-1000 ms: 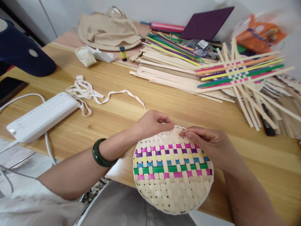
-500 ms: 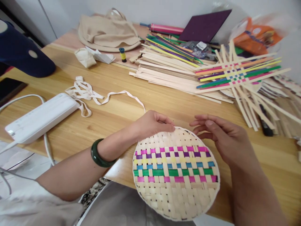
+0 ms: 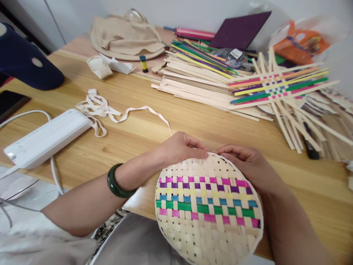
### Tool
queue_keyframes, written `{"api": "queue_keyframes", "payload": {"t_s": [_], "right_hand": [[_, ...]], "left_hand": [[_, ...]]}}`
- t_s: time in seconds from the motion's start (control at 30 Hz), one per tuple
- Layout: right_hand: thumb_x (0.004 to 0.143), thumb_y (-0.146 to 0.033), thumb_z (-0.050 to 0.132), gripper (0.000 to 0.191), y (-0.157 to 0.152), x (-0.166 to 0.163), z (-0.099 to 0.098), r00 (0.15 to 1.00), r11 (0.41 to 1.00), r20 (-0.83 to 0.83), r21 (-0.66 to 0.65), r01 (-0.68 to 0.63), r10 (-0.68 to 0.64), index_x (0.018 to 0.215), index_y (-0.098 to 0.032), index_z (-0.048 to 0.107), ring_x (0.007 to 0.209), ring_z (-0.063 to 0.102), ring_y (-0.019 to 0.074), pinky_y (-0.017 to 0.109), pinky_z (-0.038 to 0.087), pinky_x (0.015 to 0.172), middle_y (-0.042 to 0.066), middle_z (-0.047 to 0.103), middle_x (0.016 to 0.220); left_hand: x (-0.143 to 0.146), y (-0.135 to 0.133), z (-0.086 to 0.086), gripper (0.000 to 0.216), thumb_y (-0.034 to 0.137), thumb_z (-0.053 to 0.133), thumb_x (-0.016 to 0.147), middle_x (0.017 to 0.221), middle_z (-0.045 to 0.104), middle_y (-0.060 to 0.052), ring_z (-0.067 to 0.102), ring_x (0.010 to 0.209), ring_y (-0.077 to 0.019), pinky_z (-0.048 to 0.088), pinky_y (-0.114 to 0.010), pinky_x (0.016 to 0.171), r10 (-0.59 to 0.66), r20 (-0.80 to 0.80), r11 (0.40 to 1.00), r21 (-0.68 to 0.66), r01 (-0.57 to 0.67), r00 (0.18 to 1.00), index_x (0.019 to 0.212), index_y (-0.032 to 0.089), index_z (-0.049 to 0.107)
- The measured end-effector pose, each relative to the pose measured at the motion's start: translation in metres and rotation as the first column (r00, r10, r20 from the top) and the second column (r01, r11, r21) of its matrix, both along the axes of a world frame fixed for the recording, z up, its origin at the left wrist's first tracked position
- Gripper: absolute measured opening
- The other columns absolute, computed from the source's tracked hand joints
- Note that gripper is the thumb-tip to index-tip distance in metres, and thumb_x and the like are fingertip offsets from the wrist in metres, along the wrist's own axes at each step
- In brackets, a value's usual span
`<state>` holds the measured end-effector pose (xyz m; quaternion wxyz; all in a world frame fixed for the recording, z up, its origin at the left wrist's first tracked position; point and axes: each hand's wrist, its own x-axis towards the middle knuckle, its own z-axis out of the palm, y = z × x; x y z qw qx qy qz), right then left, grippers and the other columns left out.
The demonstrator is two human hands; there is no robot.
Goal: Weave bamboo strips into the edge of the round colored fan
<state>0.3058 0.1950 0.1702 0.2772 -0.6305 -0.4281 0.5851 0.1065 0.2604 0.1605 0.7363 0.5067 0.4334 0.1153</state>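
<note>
A round woven bamboo-strip disc [image 3: 204, 209], with pink, purple, yellow, blue and green bands and a white bound rim, tilts up at the table's front edge. My left hand [image 3: 184, 149], a dark green bangle on its wrist, grips the top rim with the thumb on the near face. On the upper right rim, my right hand [image 3: 245, 162] is closed with thumb and fingers pinching the edge; its fingertips are partly hidden behind the disc. White flat tape [image 3: 149, 108] trails from a loose heap on the table to behind my left hand.
A white power strip [image 3: 49, 138] with cables lies left, beside a dark blue bottle [image 3: 30, 60] and a phone [image 3: 12, 105]. Behind are a beige hat [image 3: 124, 36], a thread spool [image 3: 143, 63], stacked strips [image 3: 193, 84] and an unfinished colored weave [image 3: 278, 86].
My right hand has moved left and in, from hovering apart beside the disc to holding its upper right rim. The disc has shifted slightly down and turned a little clockwise.
</note>
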Motion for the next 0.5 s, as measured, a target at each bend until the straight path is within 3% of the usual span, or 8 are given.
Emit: {"api": "queue_keyframes", "payload": {"t_s": [0.27, 0.5], "right_hand": [[0.077, -0.044, 0.067, 0.021, -0.002, 0.0054, -0.0018, 0.999, 0.998, -0.029, -0.033, -0.046, 0.045, 0.089, -0.028, 0.073, 0.08, 0.066, 0.0176, 0.028, 0.053, 0.068, 0.003, 0.072, 0.092], [0.075, -0.045, 0.069, 0.025, -0.0017, 0.0027, 0.0023, 0.999, 0.998, -0.015, -0.041, -0.042, 0.041, 0.089, -0.026, 0.074, 0.074, 0.066, 0.0179, 0.027, 0.053, 0.061, 0.004, 0.072, 0.089]], "left_hand": [[0.0001, -0.0008, 0.0022, 0.018, 0.033, 0.07, 0.068, 0.063, 0.064, 0.001, 0.052, 0.051, -0.0071, 0.038, -0.018, 0.046, -0.002, -0.003, 1.0, 0.004, 0.002, 1.0, 0.074, 0.016, 0.071], [-0.0007, -0.001, 0.0023, 0.018, 0.033, 0.07, 0.069, 0.062, 0.063, 0.001, 0.051, 0.051, -0.0071, 0.038, -0.018, 0.047, 0.005, -0.001, 1.0, 0.019, -0.005, 1.0, 0.075, 0.016, 0.071]]}}
